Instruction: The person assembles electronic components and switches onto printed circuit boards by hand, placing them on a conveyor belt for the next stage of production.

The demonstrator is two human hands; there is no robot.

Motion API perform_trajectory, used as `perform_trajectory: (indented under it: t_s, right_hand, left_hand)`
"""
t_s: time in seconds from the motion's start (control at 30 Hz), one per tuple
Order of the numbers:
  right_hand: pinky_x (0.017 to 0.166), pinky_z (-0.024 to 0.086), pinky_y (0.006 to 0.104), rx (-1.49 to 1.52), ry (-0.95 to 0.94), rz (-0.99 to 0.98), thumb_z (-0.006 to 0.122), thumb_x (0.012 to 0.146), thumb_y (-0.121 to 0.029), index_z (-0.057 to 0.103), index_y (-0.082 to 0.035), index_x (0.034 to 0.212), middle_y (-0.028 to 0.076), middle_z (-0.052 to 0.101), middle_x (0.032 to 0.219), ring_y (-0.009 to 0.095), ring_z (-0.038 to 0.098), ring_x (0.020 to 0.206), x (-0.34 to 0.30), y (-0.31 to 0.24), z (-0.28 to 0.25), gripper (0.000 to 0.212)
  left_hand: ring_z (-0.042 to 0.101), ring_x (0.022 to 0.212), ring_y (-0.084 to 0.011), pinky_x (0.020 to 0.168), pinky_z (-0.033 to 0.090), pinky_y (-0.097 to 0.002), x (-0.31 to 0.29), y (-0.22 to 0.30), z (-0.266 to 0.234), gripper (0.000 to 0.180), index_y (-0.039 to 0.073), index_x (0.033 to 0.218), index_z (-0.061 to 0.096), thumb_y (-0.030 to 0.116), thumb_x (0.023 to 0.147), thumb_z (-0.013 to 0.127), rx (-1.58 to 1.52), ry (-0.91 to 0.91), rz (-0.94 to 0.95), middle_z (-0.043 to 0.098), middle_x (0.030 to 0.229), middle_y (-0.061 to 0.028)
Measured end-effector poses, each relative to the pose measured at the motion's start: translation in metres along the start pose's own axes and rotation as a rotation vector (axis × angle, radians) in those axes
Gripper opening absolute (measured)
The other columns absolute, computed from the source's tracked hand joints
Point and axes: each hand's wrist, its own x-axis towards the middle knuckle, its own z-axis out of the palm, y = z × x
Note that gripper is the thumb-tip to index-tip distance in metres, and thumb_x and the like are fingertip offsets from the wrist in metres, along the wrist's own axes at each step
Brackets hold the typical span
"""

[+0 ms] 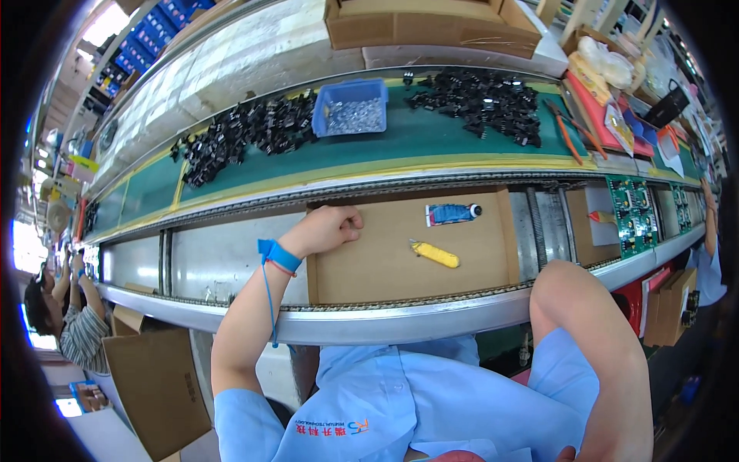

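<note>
Wearing a lettered shirt [362, 389], someone [454, 393] curls left hand [335, 229].

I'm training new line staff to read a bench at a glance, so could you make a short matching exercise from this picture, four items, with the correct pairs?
Column one
1. Yellow-handled tool
2. Blue bin
3. Pliers
4. Left hand

Column two
A. Orange handles spread apart
B. Fingers curled, a blue band at the wrist
C. Lying in the shallow cardboard tray
D. Holding many small clear pieces

Pairs: 1-C, 2-D, 3-A, 4-B
</note>
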Motion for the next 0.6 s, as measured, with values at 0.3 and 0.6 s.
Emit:
perform_trajectory:
  t_s: [0.3,0.6]
  right_hand:
    - [0.046,0.045,0.0390,-0.023,0.029,0.064,0.063,0.075,-0.014,0.065,-0.007,0.074,0.006,0.056,0.067,0.021,0.057,0.058,0.000,0.001,-0.001,0.008]
    - [0.037,0.039,0.0408,-0.127,0.194,0.114,0.063,0.064,-0.019,0.064,-0.009,0.059,0.002,0.052,0.054,0.018,0.055,0.050,0.003,0.003,0.011,0.011]
  left_hand:
    - [0.066,0.083,-0.0307,0.074,0.052,-0.0393,0.000,0.004,-0.002,0.024,0.006,0.100,0.064,0.019,0.080,0.068,0.013,-0.017,0.007,0.069,0.087,-0.0137]
    - [0.066,0.085,-0.0309,0.075,0.052,-0.0390,0.000,-0.002,0.002,0.024,0.006,0.098,0.064,0.019,0.080,0.069,0.022,-0.028,0.009,0.069,0.090,-0.0135]
